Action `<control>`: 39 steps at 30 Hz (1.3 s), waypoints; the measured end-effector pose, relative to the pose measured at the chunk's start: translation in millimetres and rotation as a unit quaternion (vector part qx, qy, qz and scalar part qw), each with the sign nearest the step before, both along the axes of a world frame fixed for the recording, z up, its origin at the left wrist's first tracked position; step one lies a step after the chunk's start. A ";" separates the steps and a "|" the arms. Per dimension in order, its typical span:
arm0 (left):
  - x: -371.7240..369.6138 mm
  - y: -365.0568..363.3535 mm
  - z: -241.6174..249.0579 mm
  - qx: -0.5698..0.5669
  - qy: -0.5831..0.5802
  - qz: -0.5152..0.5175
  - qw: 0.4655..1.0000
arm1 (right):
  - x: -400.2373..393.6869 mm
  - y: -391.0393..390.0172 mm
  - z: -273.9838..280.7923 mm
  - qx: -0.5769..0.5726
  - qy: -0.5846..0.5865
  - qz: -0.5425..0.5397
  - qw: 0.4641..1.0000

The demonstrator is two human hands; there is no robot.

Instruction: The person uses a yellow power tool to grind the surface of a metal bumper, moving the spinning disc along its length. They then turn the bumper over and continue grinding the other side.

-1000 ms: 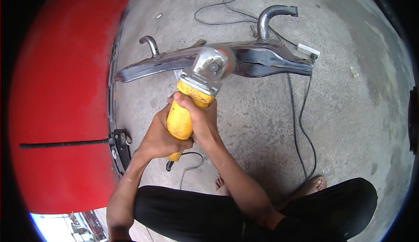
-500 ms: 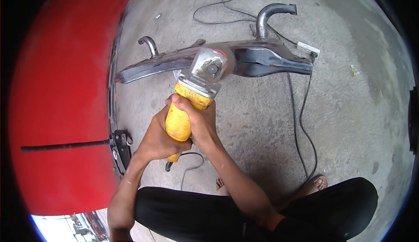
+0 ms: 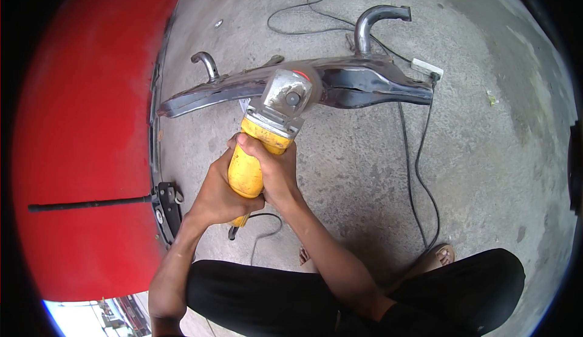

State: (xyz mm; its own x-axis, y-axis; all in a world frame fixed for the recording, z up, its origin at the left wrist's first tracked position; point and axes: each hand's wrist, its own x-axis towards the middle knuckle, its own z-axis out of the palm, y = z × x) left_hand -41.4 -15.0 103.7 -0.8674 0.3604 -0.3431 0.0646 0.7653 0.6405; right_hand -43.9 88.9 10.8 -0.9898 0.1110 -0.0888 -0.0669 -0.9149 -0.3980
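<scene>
Yellow angle grinder [image 3: 246, 176]: left hand [image 3: 217, 196] and right hand [image 3: 280, 172] clasp it, fingers curled closed around the housing [image 3: 245, 161]. Gear head [image 3: 284, 89] overlaps steel beam [image 3: 361, 83]; contact unclear from here.

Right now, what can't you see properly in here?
In the head view:
Middle of the metal beam: hidden behind the grinder.
Disc: blurred; can't tell if it touches the metal beam.
Most fingers of the right hand: hidden by that hand and the grinder.
Red panel: cut off by the dark edge.
Yellowish scrap: too small to identify.
</scene>
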 end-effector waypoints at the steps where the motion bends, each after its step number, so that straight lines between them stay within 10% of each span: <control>1: 0.1 0.3 1.2 0.008 0.007 -0.001 1.000 | 0.4 -1.4 1.7 0.017 -0.009 -0.001 1.000; 39: 8.6 12.5 8.9 -0.017 0.063 -0.035 0.997 | 7.5 -1.3 -3.4 -0.059 0.061 -0.015 0.996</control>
